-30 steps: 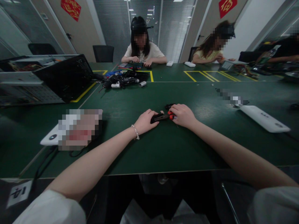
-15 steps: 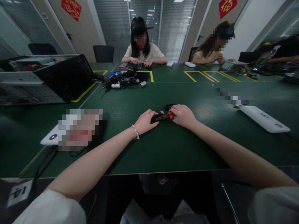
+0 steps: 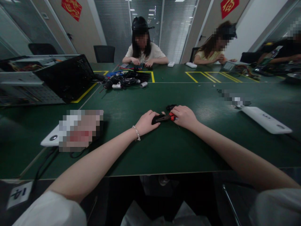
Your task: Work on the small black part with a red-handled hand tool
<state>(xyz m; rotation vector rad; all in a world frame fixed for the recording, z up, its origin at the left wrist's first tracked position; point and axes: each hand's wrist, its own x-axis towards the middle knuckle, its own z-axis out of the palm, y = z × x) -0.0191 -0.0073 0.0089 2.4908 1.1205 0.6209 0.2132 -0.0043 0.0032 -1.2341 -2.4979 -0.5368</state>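
My left hand (image 3: 147,122), with a bracelet at the wrist, is closed around a small black part (image 3: 155,119) low over the green table. What kind of part it is, I cannot make out. My right hand (image 3: 184,116) grips the red handles of a pair of pliers (image 3: 166,118). The dark jaws point left and meet the black part at my left fingers. Just behind my right fingers lies another small black object (image 3: 171,107). My palms and much of the plier handles are hidden.
An opened computer case (image 3: 63,78) stands at the left on the green table (image 3: 141,157). Beyond my hands lie a power drill (image 3: 109,83) and tangled cables. White power banks (image 3: 266,120) lie to the right and left. Several people sit across the table.
Both hands stay almost in place, with the pliers still at the black part. The plier jaws look slightly turned.
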